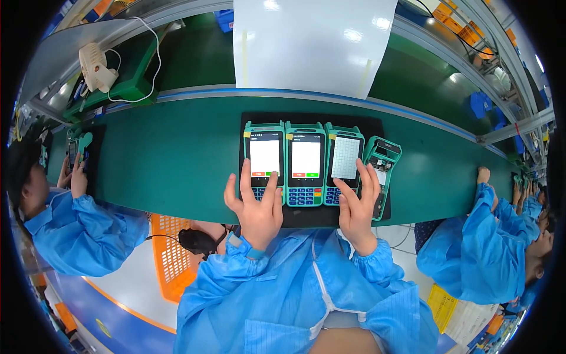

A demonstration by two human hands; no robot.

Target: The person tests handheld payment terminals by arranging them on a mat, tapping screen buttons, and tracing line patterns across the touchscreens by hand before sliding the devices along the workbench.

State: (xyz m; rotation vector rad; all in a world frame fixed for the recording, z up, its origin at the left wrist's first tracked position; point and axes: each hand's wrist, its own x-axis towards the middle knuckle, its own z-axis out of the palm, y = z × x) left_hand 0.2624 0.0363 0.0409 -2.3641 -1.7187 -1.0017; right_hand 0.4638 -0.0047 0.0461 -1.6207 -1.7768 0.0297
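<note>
Three green handheld payment terminals lie side by side, screens up, on a black mat (pixel 295 219). Over the left terminal (pixel 265 147) is my left hand (pixel 257 209), fingers spread, one fingertip at the buttons low on its lit screen. The middle terminal (pixel 305 156) shows a white screen with a red and a green button; neither hand touches it. On the right terminal (pixel 345 156) the screen carries a grid, and my right hand (pixel 358 206) has its fingers apart at the lower part of it. To its right lies a fourth green terminal body (pixel 383 168) with inner parts exposed.
Beyond the green bench (pixel 177 153) hangs a white sheet (pixel 312 41). A small fan (pixel 96 66) with a white cable sits at the far left. An orange basket (pixel 171 259) stands below the bench. Co-workers in blue sit at left (pixel 82 230) and right (pixel 477 253).
</note>
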